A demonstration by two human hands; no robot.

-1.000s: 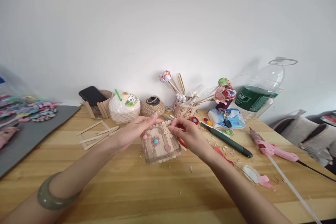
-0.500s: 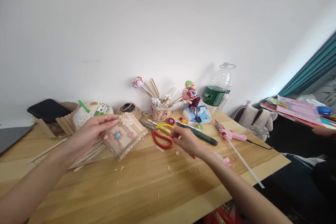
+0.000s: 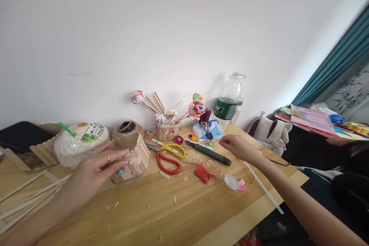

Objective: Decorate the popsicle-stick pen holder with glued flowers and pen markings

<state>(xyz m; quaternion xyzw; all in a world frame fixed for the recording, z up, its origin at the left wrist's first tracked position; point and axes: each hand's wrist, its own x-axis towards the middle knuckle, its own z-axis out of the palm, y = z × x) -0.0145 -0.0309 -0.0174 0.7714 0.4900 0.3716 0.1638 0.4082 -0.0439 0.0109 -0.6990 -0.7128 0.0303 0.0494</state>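
On the table at left stands a small box made of wooden craft sticks (image 3: 143, 157), open at the top, with pale and blue flower trims on its front. My left hand (image 3: 95, 169), with a ring on one finger, has its fingers on the box's left side and front. Over at the right, my right hand (image 3: 240, 147) curls over the hot glue gun and covers most of it; a bit of the pink handle (image 3: 260, 153) shows behind the hand. From beneath the wrist a long glue stick (image 3: 264, 187) runs to the table's edge.
Scissors (image 3: 168, 161), a green craft knife (image 3: 211, 155), red scraps (image 3: 204, 173) and shavings lie mid-table. Behind stand a stick pot (image 3: 168, 131) with paper flowers, twine (image 3: 127, 127), a wrapped coconut (image 3: 82, 148) and a large bottle (image 3: 227, 103). Another person's hand (image 3: 337, 141) is at far right.
My left hand has lowered the craft-stick box to the table and turned it upright. My right hand has moved from beside the scissors rightward onto the glue gun. The view has shifted right.
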